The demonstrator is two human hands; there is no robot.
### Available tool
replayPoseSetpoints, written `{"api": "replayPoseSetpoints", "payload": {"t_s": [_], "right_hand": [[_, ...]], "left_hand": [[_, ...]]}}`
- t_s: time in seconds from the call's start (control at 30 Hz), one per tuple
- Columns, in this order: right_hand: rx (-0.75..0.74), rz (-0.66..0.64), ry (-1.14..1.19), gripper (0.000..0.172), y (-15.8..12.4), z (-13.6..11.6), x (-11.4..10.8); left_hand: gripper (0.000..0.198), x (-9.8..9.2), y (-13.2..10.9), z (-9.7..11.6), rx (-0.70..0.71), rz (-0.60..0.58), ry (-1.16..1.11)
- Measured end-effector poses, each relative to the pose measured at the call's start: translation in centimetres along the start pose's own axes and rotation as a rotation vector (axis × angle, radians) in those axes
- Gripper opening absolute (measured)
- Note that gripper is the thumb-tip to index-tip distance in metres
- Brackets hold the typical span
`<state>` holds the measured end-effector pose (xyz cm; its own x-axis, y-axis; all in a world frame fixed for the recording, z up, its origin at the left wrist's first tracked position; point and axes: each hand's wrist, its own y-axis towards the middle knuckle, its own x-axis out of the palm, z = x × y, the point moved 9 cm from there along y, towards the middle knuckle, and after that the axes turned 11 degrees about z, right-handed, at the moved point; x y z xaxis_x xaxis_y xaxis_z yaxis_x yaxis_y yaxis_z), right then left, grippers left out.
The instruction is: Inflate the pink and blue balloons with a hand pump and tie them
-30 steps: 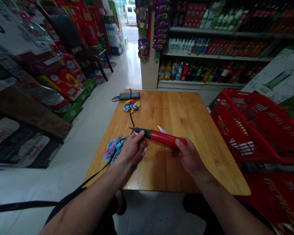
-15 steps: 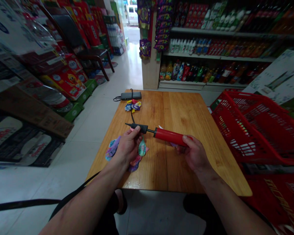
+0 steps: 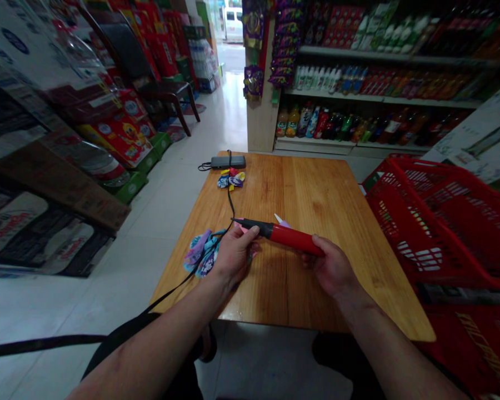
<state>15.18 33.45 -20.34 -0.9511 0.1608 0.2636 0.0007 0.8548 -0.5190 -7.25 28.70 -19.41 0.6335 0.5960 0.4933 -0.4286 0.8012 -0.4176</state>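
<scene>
A red and black hand balloon pump (image 3: 294, 238) is held above the table, its black nozzle pointing left. My left hand (image 3: 235, 253) pinches the black nozzle end, and my right hand (image 3: 333, 264) wraps round the red barrel. The black part sits right against the red barrel. Patterned deflated balloons (image 3: 198, 253) in blue and purple lie by my left hand, which partly hides them. A white-tipped lilac object (image 3: 281, 220) shows behind the pump, mostly covered. Farther back lies a small bunch of colourful balloons (image 3: 236, 179).
A grey power bank (image 3: 233, 161) with a black cable (image 3: 232, 203) lies at the far left corner of the wooden table (image 3: 316, 194). Red shopping baskets (image 3: 433, 216) stand at the right. Drink shelves (image 3: 341, 94) rise behind; stacked boxes (image 3: 54, 233) and a chair (image 3: 166, 89) are left.
The pump's thin rod, visible before between the black end and the red barrel, has gone in. My left hand has moved right toward my right hand. The view has shifted slightly.
</scene>
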Motion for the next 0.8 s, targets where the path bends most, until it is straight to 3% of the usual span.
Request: {"api": "replayPoseSetpoints", "payload": {"t_s": [0.23, 0.33, 0.53, 0.7, 0.8], "right_hand": [[0.070, 0.003, 0.040, 0.028, 0.7, 0.3, -0.5], [0.061, 0.048, 0.099, 0.026, 1.4, -0.7, -1.1], [-0.057, 0.178, 0.105, 0.022, 4.2, -3.7, -4.0], [-0.246, 0.178, -0.015, 0.028, 6.6, -5.5, -4.6], [-0.284, 0.207, -0.028, 0.031, 7.7, -5.5, -4.6]], "left_hand": [[0.034, 0.0, 0.9, 0.1, -0.073, -0.022, -0.110], [0.024, -0.7, 1.4, 0.4, -0.082, 0.021, -0.116], [0.017, -1.1, 2.0, 1.2, -0.098, 0.033, -0.076], [0.031, -1.1, 2.4, 2.5, -0.050, 0.042, -0.059], [0.028, -1.2, 2.6, 2.9, -0.052, 0.041, -0.054]]}}
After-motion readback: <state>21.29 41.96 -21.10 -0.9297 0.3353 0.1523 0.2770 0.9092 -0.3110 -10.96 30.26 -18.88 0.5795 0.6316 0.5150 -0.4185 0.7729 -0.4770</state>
